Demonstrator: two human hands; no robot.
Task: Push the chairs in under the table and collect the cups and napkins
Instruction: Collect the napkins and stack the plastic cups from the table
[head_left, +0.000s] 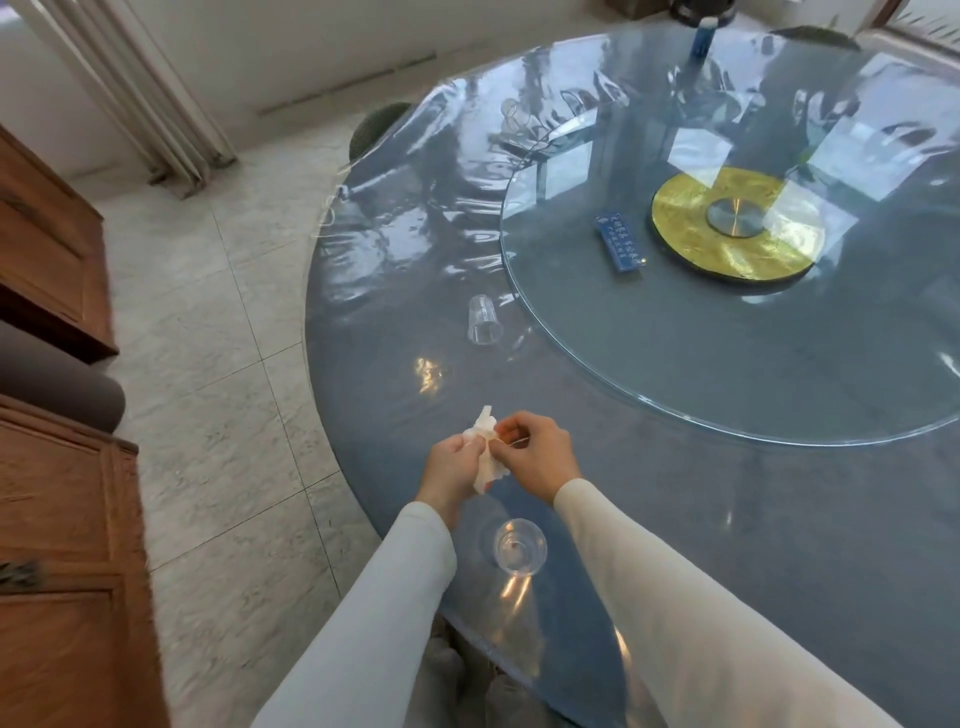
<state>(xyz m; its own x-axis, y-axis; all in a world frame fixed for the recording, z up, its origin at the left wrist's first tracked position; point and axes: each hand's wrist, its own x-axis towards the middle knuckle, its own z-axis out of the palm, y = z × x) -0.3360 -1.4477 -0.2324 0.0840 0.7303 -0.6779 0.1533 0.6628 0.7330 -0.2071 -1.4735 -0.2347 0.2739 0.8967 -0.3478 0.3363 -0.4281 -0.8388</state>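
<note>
Pinching napkin (487, 460), left hand (448, 472) and right hand (541, 455); clear cup (519, 546) nearby

2 long sleeves of smooth, close-fitting fabric cover both arms down to the wrists. The left sleeve (374, 623), entering from 6 o'clock, looks pale grey-white. The right sleeve (675, 597), entering from 5 o'clock, looks warmer cream. The left hand (449, 470) and right hand (537, 457) are bare.

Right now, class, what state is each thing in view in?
napkin, crumpled, held above the table
left hand, pinching the napkin
right hand, pinching the napkin
near cup, upright on the table, untouched
far cup, on the table, orientation unclear
chair, close against the table edge
</note>
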